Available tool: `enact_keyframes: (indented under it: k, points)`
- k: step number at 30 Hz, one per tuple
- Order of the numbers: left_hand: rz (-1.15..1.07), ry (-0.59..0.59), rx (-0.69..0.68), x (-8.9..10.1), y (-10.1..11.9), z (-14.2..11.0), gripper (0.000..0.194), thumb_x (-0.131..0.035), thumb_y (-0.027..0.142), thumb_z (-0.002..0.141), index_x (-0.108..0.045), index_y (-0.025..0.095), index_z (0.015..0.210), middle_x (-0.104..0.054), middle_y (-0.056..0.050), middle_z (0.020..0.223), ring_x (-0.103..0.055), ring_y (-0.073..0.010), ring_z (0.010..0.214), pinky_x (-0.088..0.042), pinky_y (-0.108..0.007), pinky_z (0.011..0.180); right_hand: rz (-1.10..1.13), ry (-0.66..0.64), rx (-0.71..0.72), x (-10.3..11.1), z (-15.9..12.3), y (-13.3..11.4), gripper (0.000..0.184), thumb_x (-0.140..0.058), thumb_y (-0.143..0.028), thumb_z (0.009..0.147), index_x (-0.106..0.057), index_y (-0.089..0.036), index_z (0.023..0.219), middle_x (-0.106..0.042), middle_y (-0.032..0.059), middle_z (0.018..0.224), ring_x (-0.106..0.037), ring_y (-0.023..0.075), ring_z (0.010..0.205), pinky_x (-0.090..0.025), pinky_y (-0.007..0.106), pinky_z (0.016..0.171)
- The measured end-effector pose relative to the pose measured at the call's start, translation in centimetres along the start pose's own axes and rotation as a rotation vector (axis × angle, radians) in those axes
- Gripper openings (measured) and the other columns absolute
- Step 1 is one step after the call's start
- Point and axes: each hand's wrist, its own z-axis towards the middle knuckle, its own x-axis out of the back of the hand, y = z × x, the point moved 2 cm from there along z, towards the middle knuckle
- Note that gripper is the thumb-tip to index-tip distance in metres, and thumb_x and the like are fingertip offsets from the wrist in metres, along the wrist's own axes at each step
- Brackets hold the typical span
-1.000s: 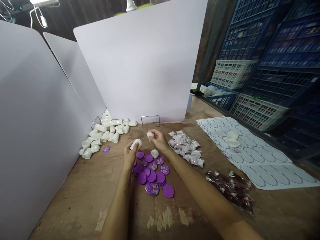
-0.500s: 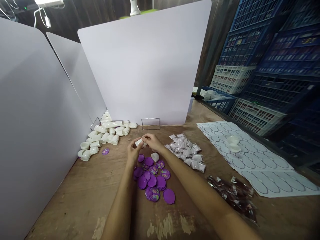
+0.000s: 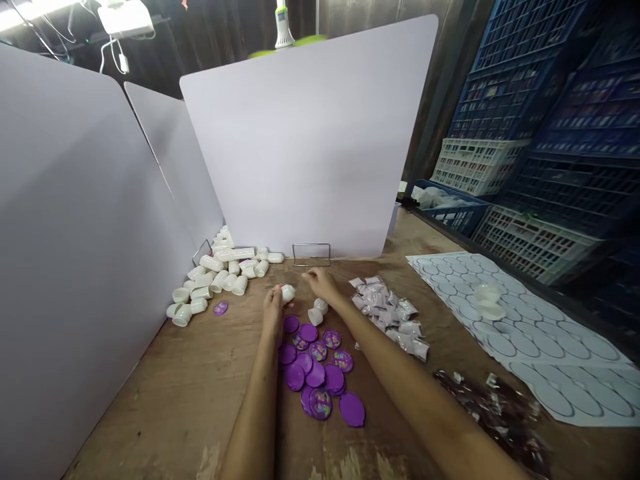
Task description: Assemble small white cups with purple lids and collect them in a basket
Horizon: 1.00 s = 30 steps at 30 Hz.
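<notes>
Your light comes from overhead: a lamp (image 3: 283, 23) above the white divider panel (image 3: 310, 133) lights it evenly, no hard glare, while the blue crates (image 3: 550, 100) on the right and the top background sit dim. Your forearms throw only soft shadows on the wooden table (image 3: 165, 400). Wide-angle lens bends the frame edges, and the dark packets (image 3: 500, 413) at lower right are smeared with blur.
</notes>
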Motion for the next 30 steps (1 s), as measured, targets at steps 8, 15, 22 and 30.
enact_keyframes:
  k: [8, 15, 22, 30]
  points:
    - [0.083, 0.129, -0.005, 1.5, -0.6, 1.1, 0.043, -0.057, 0.057, 0.080, -0.060, 0.015, 0.091, -0.063, -0.001, 0.069, -0.055, -0.0113, 0.052, -0.039, -0.021, 0.044, -0.006, -0.141, 0.210, -2.7, -2.1, -3.8, 0.033, -0.060, -0.014, 0.079, -0.060, -0.024, 0.110, -0.069, -0.0007, 0.107, -0.062, 0.0163, 0.096, -0.046, 0.028, 0.086]
    - [0.024, 0.229, -0.009, 2.9, -0.2, 1.1, 0.051, -0.076, 0.056, 0.064, -0.051, 0.018, 0.087, -0.062, 0.001, 0.071, -0.056, -0.0094, 0.053, -0.037, -0.020, 0.045, -0.137, -0.076, 0.083, -1.5, 0.1, -1.3, 0.022, -0.068, -0.010, 0.071, -0.066, -0.017, 0.091, -0.068, 0.0126, 0.109, -0.051, 0.0311, 0.118, -0.032, 0.048, 0.103]
    - [-0.130, 0.116, -0.023, 1.1, -0.1, 0.7, 0.052, -0.078, 0.060, 0.062, -0.052, 0.019, 0.079, -0.067, -0.001, 0.076, -0.064, -0.0116, 0.069, -0.051, -0.024, 0.068, 0.000, -0.153, 0.177, -4.2, -1.4, -3.8, 0.018, -0.060, -0.029, 0.086, -0.064, -0.020, 0.101, -0.070, 0.0032, 0.094, -0.061, 0.0157, 0.083, -0.046, 0.027, 0.076]
    - [-0.098, 0.017, 0.132, 2.8, 0.6, 0.9, 0.035, -0.080, 0.043, 0.066, -0.068, 0.013, 0.078, -0.070, -0.007, 0.077, -0.062, -0.0142, 0.064, -0.046, -0.024, 0.054, 0.033, -0.235, 0.334, -4.1, -2.1, -4.1, 0.024, -0.064, -0.019, 0.078, -0.064, -0.017, 0.102, -0.069, 0.0026, 0.093, -0.060, 0.0146, 0.079, -0.046, 0.026, 0.073]
